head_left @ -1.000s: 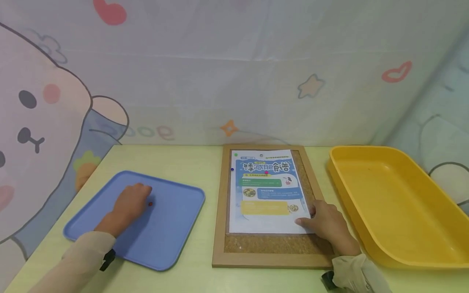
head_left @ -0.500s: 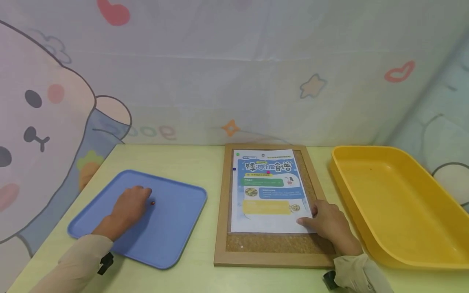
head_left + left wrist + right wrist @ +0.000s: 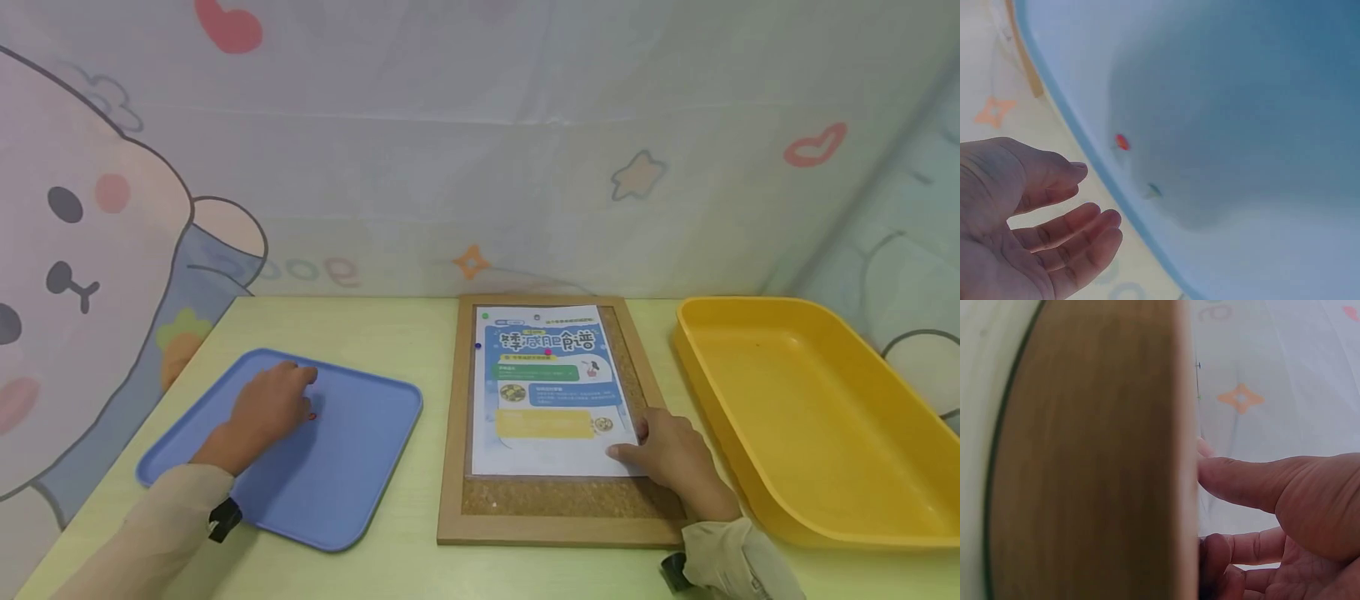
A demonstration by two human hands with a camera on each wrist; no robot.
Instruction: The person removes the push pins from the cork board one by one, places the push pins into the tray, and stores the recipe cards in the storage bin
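Observation:
My left hand [image 3: 273,404] is over the blue tray [image 3: 352,467]. Its fingers are loosely bent, and nothing shows between them in the left wrist view. Beyond the fingertips lie a red push pin [image 3: 1122,142] and a blue-green one [image 3: 1155,189] on the tray. My right hand [image 3: 678,458] rests at the right side of the wood-framed cork board [image 3: 555,498]. Its thumb [image 3: 1241,481] touches the printed sheet [image 3: 555,458] near its lower right corner, with the other fingers bent beside the sheet's edge. Green [image 3: 485,316], blue [image 3: 477,346] and pink [image 3: 547,352] pins show on the sheet.
A deep yellow bin [image 3: 817,417] stands right of the board, close to my right forearm. The pale table [image 3: 405,517] ends at a printed cloth backdrop [image 3: 420,167] behind the board.
My left hand has shifted slightly over the tray, and its fingers have lifted and spread, partly covering the red push pin. The right hand, board and sheet stay in place.

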